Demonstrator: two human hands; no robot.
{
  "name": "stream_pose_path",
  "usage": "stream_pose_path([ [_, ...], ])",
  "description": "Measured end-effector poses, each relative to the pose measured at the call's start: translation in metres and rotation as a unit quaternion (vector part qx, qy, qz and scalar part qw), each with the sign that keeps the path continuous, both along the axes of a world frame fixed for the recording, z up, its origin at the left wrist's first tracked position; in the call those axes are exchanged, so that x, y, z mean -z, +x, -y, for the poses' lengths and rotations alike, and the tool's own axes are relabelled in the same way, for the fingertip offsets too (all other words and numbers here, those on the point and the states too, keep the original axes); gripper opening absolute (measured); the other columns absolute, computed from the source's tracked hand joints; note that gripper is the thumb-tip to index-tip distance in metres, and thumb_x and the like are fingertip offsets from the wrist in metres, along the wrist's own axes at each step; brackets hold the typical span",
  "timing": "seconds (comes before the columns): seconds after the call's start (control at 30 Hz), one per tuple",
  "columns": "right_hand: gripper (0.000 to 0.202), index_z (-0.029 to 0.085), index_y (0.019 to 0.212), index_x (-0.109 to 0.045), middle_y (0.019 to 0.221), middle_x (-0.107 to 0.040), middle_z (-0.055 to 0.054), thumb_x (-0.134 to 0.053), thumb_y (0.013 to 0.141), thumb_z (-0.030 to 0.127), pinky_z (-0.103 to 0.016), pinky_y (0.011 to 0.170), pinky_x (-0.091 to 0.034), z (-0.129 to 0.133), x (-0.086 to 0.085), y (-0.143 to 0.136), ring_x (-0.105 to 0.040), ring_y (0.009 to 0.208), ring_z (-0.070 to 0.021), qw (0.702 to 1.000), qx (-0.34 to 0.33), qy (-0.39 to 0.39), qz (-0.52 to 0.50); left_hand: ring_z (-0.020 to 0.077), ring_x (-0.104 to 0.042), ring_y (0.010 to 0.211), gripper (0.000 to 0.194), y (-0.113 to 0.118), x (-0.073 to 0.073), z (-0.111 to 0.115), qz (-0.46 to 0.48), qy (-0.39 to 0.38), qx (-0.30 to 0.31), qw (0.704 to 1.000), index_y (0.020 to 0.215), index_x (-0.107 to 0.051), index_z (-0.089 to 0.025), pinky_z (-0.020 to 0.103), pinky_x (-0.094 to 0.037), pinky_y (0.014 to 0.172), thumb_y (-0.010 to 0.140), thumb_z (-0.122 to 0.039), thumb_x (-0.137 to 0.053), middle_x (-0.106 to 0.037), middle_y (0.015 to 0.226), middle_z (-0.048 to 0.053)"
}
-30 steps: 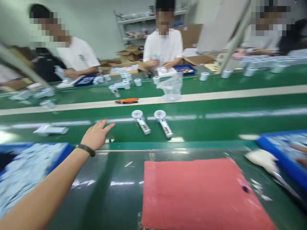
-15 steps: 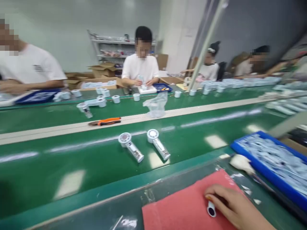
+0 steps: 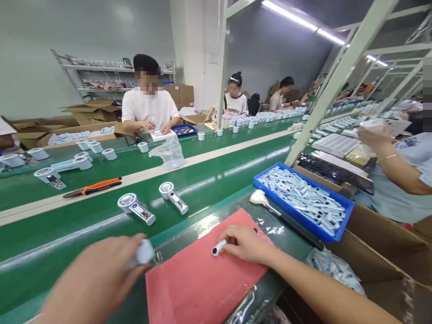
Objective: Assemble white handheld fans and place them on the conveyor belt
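Blurred by motion, my left hand [image 3: 101, 272] is closed on a pale blue-white part [image 3: 144, 252] at the left edge of a red mat [image 3: 199, 279]. My right hand [image 3: 241, 243] pinches a small white cylindrical part [image 3: 219, 248] with a dark round end, just over the mat. Beyond my hands, two white fan-like devices, a nearer one [image 3: 137, 209] and a farther one [image 3: 173, 198], lie on the green belt [image 3: 216, 184], their handles showing inner parts.
A blue tray [image 3: 303, 204] of pale parts stands right of the mat, beside a black-handled tool with a white head [image 3: 286, 220]. Orange pliers [image 3: 92, 186] and a clear plastic bag [image 3: 170, 153] lie across the belt. Co-workers sit opposite; another person's hands [image 3: 378, 137] are at right.
The view has swung right. My left hand has come into view holding a pale part. My right hand still holds the small white part over the mat.
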State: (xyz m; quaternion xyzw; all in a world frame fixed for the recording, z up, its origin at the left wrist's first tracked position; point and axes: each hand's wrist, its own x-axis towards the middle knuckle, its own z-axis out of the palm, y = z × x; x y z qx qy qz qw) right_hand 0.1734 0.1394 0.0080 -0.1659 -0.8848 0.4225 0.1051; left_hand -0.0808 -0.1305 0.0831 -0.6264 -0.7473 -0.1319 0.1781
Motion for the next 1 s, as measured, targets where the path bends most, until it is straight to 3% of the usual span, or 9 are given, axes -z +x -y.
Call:
stream_pose_path([
  [0.1,0.013,0.018,0.096,-0.073,0.087,-0.069,-0.001,-0.069,0.088,0.008,-0.027,0.066,-0.042,-0.003,0.007,0.001,-0.062,0.075,-0.0185,0.999,0.031,-0.013,-0.031,0.0287,-0.065,0.077,0.025,0.099,0.010,-0.060,-0.068,-0.096,0.035,0.992,0.104,-0.072,-0.024,0.045,-0.056,0.070,0.080,-0.024,-0.077,-0.069,0.086,0.006],
  [0.2,0.016,0.016,0.100,-0.070,0.083,-0.066,-0.001,-0.062,0.090,0.007,-0.028,0.066,-0.043,-0.010,0.011,0.008,-0.060,0.074,-0.0188,0.997,0.035,-0.042,-0.054,0.0289,-0.064,0.083,0.033,0.148,0.012,-0.091,-0.055,-0.192,0.014,0.980,0.107,-0.071,-0.023,0.043,-0.054,0.074,0.077,-0.024,-0.086,-0.068,0.091,0.007],
  [0.27,0.015,0.015,0.102,-0.069,0.080,-0.064,-0.001,-0.058,0.093,0.010,-0.028,0.065,-0.044,-0.014,0.012,0.014,-0.059,0.071,-0.0186,0.995,0.028,-0.070,-0.062,0.0277,-0.064,0.086,0.033,0.146,0.010,-0.091,-0.031,-0.229,0.005,0.973,0.108,-0.070,-0.022,0.041,-0.052,0.076,0.079,-0.020,-0.085,-0.068,0.096,0.007],
  [0.37,0.013,0.016,0.103,-0.068,0.081,-0.064,-0.001,-0.058,0.096,0.017,-0.028,0.065,-0.044,-0.011,0.008,0.020,-0.059,0.071,-0.0186,0.992,0.023,-0.104,-0.073,0.0288,-0.062,0.095,0.027,0.121,0.010,-0.072,0.010,-0.242,0.003,0.970,0.103,-0.070,-0.021,0.041,-0.050,0.080,0.081,-0.027,-0.084,-0.067,0.101,0.008],
  [0.47,0.011,0.018,0.104,-0.069,0.083,-0.065,-0.001,-0.063,0.095,0.021,-0.028,0.065,-0.043,0.007,-0.005,0.020,-0.059,0.071,-0.0180,0.991,0.000,-0.101,-0.085,0.0258,-0.061,0.094,0.020,0.103,0.021,-0.052,0.100,-0.227,0.014,0.969,0.103,-0.069,-0.021,0.038,-0.051,0.079,0.088,-0.034,-0.075,-0.065,0.101,0.007],
  [0.63,0.010,0.017,0.102,-0.069,0.090,-0.067,-0.003,-0.064,0.094,0.015,-0.031,0.064,-0.039,0.054,-0.022,0.006,-0.061,0.077,-0.0204,0.988,-0.091,0.102,-0.076,0.0266,-0.061,0.098,0.028,0.103,0.047,-0.038,0.152,-0.104,0.010,0.983,0.114,-0.067,-0.020,0.042,-0.053,0.083,0.096,-0.042,-0.065,-0.065,0.109,0.009],
  [0.77,0.008,0.014,0.099,-0.068,0.091,-0.065,-0.007,-0.061,0.098,0.018,-0.034,0.062,-0.038,0.071,-0.021,-0.003,-0.060,0.078,-0.0242,0.969,-0.090,0.229,-0.026,0.0249,-0.062,0.103,0.031,0.105,0.051,-0.038,0.197,-0.019,0.068,0.978,0.119,-0.064,-0.019,0.041,-0.053,0.088,0.098,-0.042,-0.064,-0.066,0.114,0.009],
  [0.9,0.004,0.016,0.101,-0.070,0.093,-0.064,-0.005,-0.069,0.097,0.016,-0.033,0.069,-0.042,0.062,-0.015,-0.001,-0.061,0.083,-0.0227,0.978,-0.094,0.176,-0.054,0.0204,-0.063,0.101,0.014,0.108,0.049,-0.040,0.239,0.014,0.090,0.967,0.108,-0.066,-0.021,0.036,-0.051,0.088,0.102,-0.028,-0.056,-0.069,0.107,0.005],
  [1.0,0.013,0.020,0.099,-0.071,0.099,-0.064,-0.002,-0.072,0.096,0.007,-0.033,0.081,-0.047,0.055,-0.006,-0.001,-0.062,0.093,-0.0197,0.992,-0.087,0.039,-0.088,0.0190,-0.063,0.096,0.013,0.111,0.050,-0.041,0.244,0.024,0.074,0.967,0.104,-0.069,-0.022,0.034,-0.052,0.083,0.101,-0.024,-0.056,-0.070,0.102,0.003],
])
